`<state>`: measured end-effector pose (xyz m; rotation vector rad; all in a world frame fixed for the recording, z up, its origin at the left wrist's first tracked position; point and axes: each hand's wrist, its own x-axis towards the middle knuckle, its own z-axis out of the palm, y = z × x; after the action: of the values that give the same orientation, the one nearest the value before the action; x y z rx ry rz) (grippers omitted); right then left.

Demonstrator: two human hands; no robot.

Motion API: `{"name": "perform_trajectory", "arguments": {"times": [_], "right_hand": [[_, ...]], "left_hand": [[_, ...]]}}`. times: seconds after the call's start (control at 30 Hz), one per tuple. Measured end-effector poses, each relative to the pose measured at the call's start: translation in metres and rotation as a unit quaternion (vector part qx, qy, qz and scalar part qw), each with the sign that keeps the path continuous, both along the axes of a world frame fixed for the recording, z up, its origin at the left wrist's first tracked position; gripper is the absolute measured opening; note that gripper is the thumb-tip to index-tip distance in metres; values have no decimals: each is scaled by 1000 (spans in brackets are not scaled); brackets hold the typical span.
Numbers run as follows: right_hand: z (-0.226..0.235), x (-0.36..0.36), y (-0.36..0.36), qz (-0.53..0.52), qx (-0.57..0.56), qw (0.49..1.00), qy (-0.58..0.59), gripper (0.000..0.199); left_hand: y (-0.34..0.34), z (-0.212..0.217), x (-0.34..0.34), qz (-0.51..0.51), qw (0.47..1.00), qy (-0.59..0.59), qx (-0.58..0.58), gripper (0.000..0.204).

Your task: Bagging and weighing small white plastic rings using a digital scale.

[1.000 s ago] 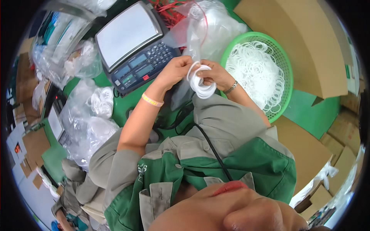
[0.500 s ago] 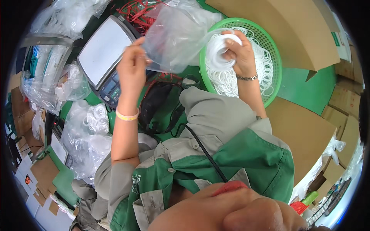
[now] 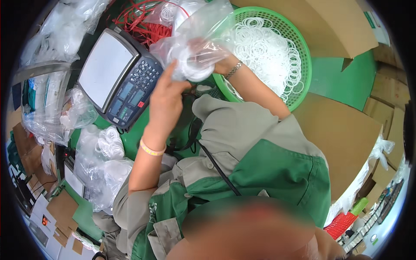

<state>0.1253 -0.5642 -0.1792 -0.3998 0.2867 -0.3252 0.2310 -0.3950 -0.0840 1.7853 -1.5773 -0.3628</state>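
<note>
A clear plastic bag [image 3: 219, 26] is held up between my hands, in front of the green basket. My left hand [image 3: 167, 99] pinches the bag near its mouth, fingers bent and thumb toward the rings. My right hand [image 3: 223, 65] reaches in from the right, its fingers partly behind the film. It grips a bundle of white rings [image 3: 195, 73], which sits at the bag's mouth; the plastic covers part of it. Many loose white rings [image 3: 268, 56] fill the round green basket [image 3: 307, 65] beside my right forearm.
Left of my left hand stands a digital scale [image 3: 108, 71] with a white plate. Red ties [image 3: 145, 28] lie behind it. Bagged white rings [image 3: 110, 143] rest at the lower left. Cardboard [image 3: 333, 138] borders the right side, and filled plastic bags [image 3: 56, 39] are at the far left.
My right hand has moved left, from over the basket to the bag, with the ring bundle. My left hand has come nearer and slightly right, still on the bag.
</note>
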Motion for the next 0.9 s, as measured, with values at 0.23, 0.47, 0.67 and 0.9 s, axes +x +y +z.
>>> {"name": "perform_trajectory", "arguments": {"times": [0.23, 0.47, 0.67, 0.9], "right_hand": [[7, 4, -33, -309, -15, 948, 79, 25], [41, -13, 5, 188, -601, 669, 395, 73], [63, -106, -45, -82, -436, 858, 257, 40], [-76, -215, -38, 236, -562, 362, 705, 126]], "left_hand": [[-6, 15, -12, -25, 998, -53, 7, 26], [-19, 23, 0, 122, 992, -21, 13, 22], [-36, 20, 44, 104, 992, -43, -65, 28], [-33, 15, 64, 195, 979, -52, -21, 28]]}}
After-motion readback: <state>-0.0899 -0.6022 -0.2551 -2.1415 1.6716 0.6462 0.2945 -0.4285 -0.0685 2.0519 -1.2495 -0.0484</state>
